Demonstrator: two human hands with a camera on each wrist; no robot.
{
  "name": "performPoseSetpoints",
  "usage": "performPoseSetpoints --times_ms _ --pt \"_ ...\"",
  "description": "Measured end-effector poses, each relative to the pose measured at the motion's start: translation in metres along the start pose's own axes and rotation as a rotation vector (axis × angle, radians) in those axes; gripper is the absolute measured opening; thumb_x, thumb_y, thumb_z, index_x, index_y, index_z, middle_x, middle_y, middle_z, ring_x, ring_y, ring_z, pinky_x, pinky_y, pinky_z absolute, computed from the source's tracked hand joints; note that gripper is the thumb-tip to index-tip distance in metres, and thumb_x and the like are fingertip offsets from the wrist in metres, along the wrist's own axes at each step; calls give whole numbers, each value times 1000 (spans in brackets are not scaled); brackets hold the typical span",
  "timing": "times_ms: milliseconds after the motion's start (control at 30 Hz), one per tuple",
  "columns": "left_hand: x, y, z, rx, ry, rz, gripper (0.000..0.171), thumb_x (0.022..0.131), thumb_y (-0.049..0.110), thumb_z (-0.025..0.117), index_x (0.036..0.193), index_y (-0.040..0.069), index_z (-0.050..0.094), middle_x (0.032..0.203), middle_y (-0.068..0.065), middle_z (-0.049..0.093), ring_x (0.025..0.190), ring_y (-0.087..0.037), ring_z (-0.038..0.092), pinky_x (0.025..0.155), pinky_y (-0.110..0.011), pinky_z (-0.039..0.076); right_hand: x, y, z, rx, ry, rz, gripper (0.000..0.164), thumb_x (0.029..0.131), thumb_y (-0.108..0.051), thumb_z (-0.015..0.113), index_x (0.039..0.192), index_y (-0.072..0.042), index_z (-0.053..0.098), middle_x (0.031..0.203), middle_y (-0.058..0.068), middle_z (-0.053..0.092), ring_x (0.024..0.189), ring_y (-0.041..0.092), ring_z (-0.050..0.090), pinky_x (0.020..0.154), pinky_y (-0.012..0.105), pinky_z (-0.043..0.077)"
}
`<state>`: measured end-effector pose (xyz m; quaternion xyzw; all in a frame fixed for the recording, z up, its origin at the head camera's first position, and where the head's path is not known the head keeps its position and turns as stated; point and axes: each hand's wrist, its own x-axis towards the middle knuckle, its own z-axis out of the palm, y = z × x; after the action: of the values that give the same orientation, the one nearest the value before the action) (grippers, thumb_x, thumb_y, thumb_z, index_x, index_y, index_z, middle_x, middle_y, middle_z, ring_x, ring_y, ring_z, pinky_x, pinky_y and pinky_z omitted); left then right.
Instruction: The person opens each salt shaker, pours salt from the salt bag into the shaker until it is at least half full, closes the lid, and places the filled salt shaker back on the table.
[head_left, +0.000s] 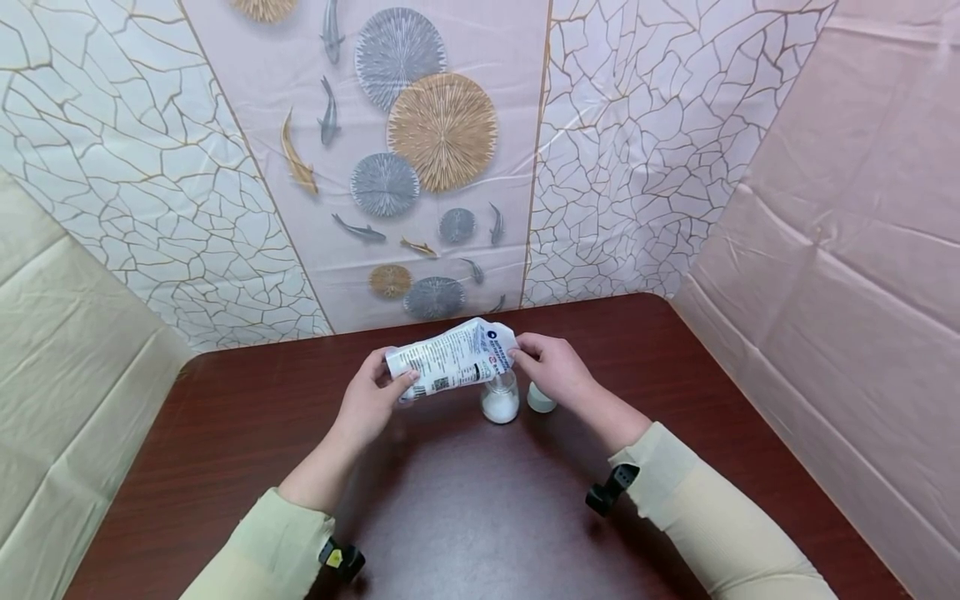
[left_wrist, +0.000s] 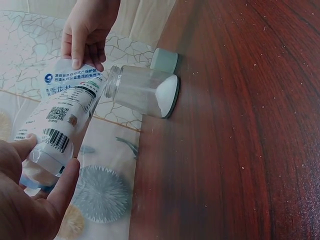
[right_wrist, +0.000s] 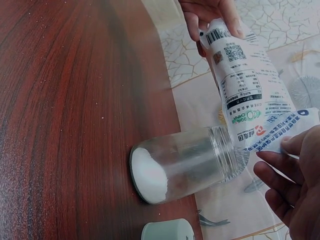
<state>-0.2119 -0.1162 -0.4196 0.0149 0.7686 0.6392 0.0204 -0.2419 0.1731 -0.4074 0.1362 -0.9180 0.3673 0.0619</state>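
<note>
One clear glass jar (head_left: 508,386) stands upright on a dark red-brown tabletop (head_left: 465,517), closer to the far edge than the near one and slightly right of the middle. It is uncovered, and white powder (right_wrist: 150,176) fills only its lower part, sloping higher up one side. One pale green lid (head_left: 540,402) sits just beside it, toward the right edge. Two bare hands hold one printed white plastic bag (head_left: 446,360) tilted above the tabletop, its lower end at the jar's mouth; whether they touch, or anything is pouring, cannot be told. The left hand (head_left: 372,398) grips the bag's bottom end, thumb across the print. The right hand (head_left: 557,367) pinches the end by the jar between thumb and fingers. Tiny white specks dot the tabletop.
</note>
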Motion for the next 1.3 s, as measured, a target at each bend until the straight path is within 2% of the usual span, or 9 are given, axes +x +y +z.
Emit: performPoseSetpoints --times_ms 267,467,1300 --pt "1 1 0 -5 1 2 45 94 13 69 135 12 50 123 -17 62 94 -19 63 78 -44 58 -1 0 0 0 4 -5 13 98 -22 63 104 -14 71 95 -1 69 82 19 57 73 36 48" --pt "0 4 1 8 3 5 45 94 11 69 135 12 50 122 -16 63 94 -20 63 81 -50 57 -1 1 0 -1 7 -4 12 98 -22 63 103 -14 71 93 -1 69 81 19 57 71 35 48" --pt "-1 7 1 37 1 -3 46 93 13 70 135 12 50 122 -16 62 97 -22 63 81 -47 57 -2 1 0 18 -4 14 11 98 -22 63 102 -15 70 94 0 68 80 21 55 69 35 47"
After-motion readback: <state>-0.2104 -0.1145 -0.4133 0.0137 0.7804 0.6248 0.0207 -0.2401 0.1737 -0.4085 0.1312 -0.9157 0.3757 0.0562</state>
